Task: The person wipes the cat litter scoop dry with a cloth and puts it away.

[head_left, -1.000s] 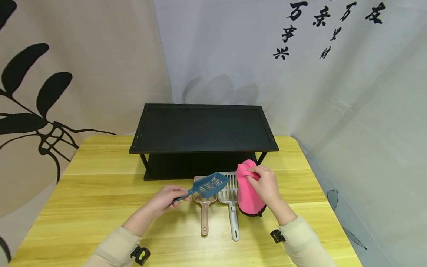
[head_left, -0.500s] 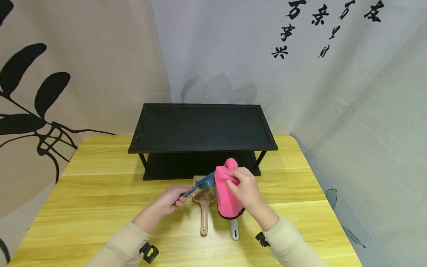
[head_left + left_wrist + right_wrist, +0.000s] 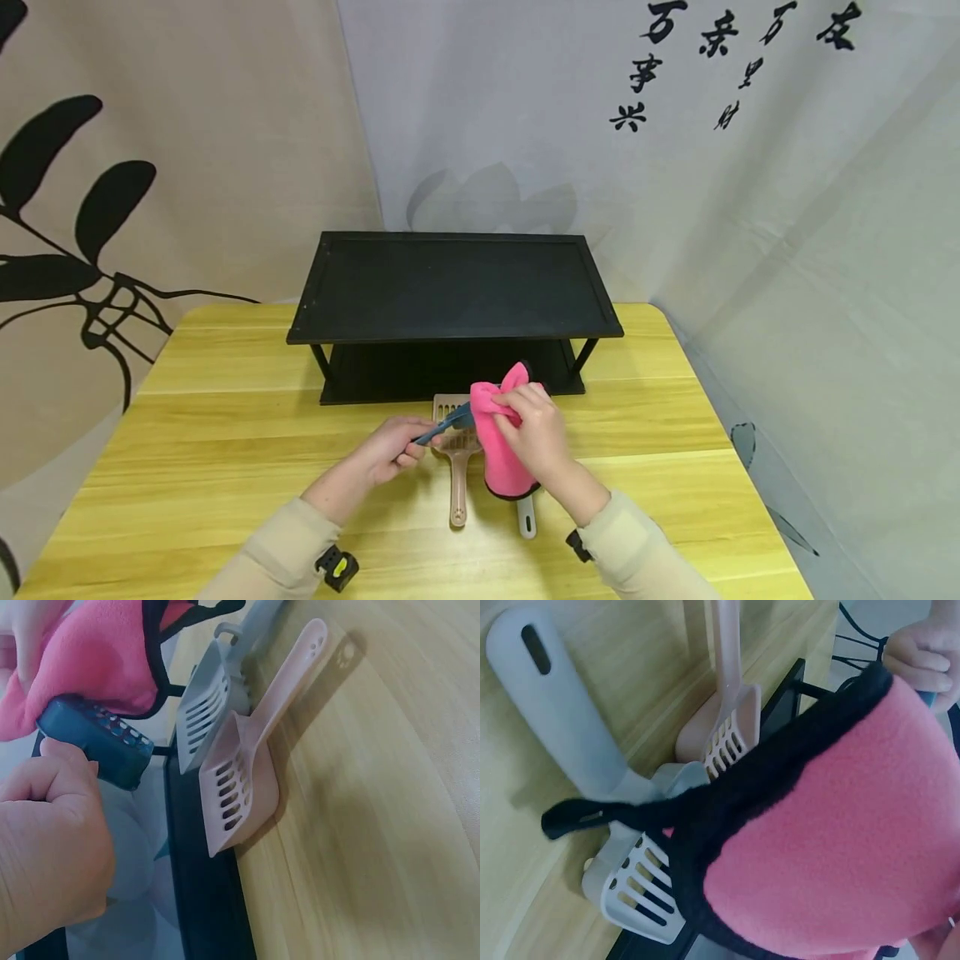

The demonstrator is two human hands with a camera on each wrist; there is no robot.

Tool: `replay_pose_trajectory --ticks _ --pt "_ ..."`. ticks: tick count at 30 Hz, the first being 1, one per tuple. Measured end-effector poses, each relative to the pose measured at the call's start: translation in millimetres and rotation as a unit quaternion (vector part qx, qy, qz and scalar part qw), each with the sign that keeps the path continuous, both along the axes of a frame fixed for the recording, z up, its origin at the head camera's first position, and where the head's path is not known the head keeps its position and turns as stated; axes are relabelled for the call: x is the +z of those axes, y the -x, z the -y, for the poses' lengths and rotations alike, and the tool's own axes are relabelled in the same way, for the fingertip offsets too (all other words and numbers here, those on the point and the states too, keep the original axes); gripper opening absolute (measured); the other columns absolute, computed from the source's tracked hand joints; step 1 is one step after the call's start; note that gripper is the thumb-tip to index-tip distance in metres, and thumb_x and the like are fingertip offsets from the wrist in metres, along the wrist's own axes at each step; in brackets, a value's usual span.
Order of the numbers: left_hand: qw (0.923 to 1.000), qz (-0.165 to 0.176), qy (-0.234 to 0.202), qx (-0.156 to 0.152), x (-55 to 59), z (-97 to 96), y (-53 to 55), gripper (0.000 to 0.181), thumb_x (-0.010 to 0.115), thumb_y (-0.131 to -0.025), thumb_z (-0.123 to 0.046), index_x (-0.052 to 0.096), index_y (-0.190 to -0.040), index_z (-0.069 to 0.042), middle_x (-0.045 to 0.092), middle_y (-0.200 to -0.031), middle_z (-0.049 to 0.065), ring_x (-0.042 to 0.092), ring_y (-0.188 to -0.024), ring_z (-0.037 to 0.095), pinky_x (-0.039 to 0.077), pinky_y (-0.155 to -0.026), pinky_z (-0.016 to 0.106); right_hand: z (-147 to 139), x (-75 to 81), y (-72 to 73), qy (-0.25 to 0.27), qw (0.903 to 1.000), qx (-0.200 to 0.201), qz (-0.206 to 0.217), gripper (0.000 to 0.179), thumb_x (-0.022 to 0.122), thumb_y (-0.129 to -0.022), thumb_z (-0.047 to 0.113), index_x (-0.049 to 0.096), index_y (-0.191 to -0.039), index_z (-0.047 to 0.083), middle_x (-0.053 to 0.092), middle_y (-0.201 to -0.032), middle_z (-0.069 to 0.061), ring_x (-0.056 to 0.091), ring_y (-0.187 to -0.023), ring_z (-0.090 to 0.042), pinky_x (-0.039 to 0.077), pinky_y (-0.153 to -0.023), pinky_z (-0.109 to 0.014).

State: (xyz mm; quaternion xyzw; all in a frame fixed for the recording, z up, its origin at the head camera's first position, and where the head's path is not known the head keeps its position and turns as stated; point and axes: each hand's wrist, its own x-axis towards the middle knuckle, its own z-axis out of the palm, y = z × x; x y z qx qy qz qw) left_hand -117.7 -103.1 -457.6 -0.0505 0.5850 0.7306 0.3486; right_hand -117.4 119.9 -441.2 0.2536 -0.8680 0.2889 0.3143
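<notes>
My left hand point(image 3: 393, 450) grips a blue slotted litter scoop point(image 3: 441, 427) by its handle, held up over the table. The right hand point(image 3: 536, 429) pinches a pink cloth point(image 3: 504, 462) with black edging and a small black loop. In the left wrist view the cloth lies against the far end of the blue scoop's head point(image 3: 112, 754); in the head view it hides most of that head. Below, a beige litter scoop point(image 3: 458, 487) lies on the table. Beside it is a grey litter scoop point(image 3: 570, 712), mostly covered by the cloth in the head view.
A black two-tier rack point(image 3: 457, 287) stands at the back of the wooden table point(image 3: 225, 467), right behind the scoops. A printed fabric curtain point(image 3: 480, 108) hangs behind the rack and along the sides.
My right hand has carried the pink cloth leftward, from beside the grey scoop onto the blue scoop's head. The left hand has shifted slightly right and the blue scoop has turned edge-on.
</notes>
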Motion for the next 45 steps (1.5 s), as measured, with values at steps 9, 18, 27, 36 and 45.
replay_pose_trajectory --ticks 9,18,27,36,45 --pt "0.9997 -0.013 0.018 -0.01 0.8 4.1 -1.1 0.034 0.033 -0.1 -0.007 0.04 -0.126 0.014 0.055 -0.077 -0.003 0.03 -0.045 -0.006 0.023 -0.04 0.007 -15 0.6 4.7 0.02 0.998 -0.041 0.045 0.015 0.08 -0.069 0.001 0.072 -0.081 0.005 0.067 -0.076 -0.005 0.055 -0.07 -0.016 0.049 -0.058 -0.022" --pt "0.9981 -0.05 0.003 -0.035 4.3 11.0 -0.8 0.036 0.043 -0.098 -0.014 0.046 -0.121 0.015 0.058 -0.08 -0.003 0.035 -0.048 -0.006 0.027 -0.043 0.006 -34 -0.4 11.1 0.065 0.9959 -0.051 0.037 0.015 0.08 -0.069 0.001 0.072 -0.082 0.002 0.065 -0.074 -0.008 0.054 -0.069 -0.017 0.048 -0.057 -0.024" --pt "0.9884 -0.111 0.101 -0.02 5.2 22.3 7.0 0.04 0.054 -0.093 -0.014 0.05 -0.124 0.012 0.06 -0.084 -0.004 0.044 -0.055 -0.001 0.035 -0.05 0.011 -58 2.7 16.7 0.1 0.99 -0.07 0.07 0.012 0.075 -0.073 -0.002 0.071 -0.084 0.001 0.065 -0.076 -0.009 0.057 -0.068 -0.016 0.051 -0.062 -0.019" --pt "0.9368 -0.25 0.205 -0.134 11.9 18.0 5.0 0.023 0.059 -0.091 -0.008 0.067 -0.108 0.004 0.062 -0.079 0.001 0.042 -0.055 0.01 0.035 -0.049 0.02 -56 16.8 22.3 0.062 0.9851 -0.037 0.156 0.015 0.069 -0.082 0.003 0.069 -0.097 0.002 0.068 -0.093 -0.011 0.058 -0.075 -0.018 0.052 -0.065 -0.027" --pt "0.8795 -0.359 0.239 -0.201 18.0 9.5 6.5 0.016 0.06 -0.09 -0.008 0.072 -0.101 -0.004 0.065 -0.086 0.004 0.038 -0.051 0.004 0.034 -0.047 0.017 -40 24.4 24.2 -0.084 0.9557 0.107 0.261 0.017 0.065 -0.087 0.009 0.069 -0.103 0.007 0.067 -0.103 -0.006 0.062 -0.098 -0.021 0.052 -0.087 -0.036"
